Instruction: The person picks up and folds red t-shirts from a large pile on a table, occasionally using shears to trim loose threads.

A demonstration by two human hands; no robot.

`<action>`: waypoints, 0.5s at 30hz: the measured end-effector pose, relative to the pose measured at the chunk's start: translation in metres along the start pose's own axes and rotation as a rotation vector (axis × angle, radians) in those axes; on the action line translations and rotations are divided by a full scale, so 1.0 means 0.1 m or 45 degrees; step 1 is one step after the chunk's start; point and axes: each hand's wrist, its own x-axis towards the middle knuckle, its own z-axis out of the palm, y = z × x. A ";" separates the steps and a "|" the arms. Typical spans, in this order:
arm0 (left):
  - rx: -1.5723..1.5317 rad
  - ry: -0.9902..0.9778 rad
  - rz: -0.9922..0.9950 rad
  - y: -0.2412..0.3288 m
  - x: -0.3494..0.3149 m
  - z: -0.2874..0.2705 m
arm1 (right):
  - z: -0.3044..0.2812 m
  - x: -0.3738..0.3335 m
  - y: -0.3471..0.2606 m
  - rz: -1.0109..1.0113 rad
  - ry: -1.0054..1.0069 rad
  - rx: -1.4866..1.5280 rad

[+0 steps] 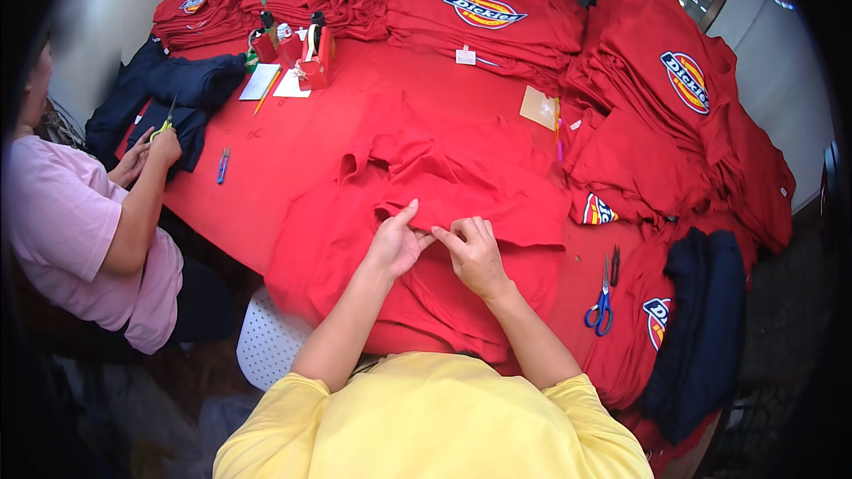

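Observation:
A plain red T-shirt [444, 168] lies spread and rumpled on the red-covered table in front of me. At its near part, both my hands meet over a folded edge of the fabric. My left hand [396, 244] is turned palm inward, thumb raised, its curled fingers on that edge. My right hand [478, 255] pinches the same edge between thumb and forefinger, back of the hand up. The fingertips of the two hands almost touch, and what lies right between them is too small to make out.
Stacks of red shirts [484, 13] with a printed logo line the far and right sides. Blue-handled scissors [602, 306], black thread snips [615, 266] and dark folded garments [697, 328] lie right. At left, a co-worker in pink [84, 222] holds yellow-green scissors [163, 129] over dark cloth, near blue snips [223, 166].

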 end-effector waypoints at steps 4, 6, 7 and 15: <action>-0.199 -0.235 -0.175 -0.02 0.10 -0.19 | 0.10 -0.16 0.16 0.095 0.100 0.004; -0.252 -0.326 -0.192 -0.06 0.15 -0.28 | 0.17 -0.22 0.27 0.131 0.106 0.002; -0.241 -0.327 -0.183 -0.08 0.17 -0.32 | 0.19 -0.25 0.30 0.152 0.108 0.010; -0.238 -0.397 -0.148 -0.14 0.16 -0.34 | 0.23 -0.32 0.35 0.255 0.089 -0.018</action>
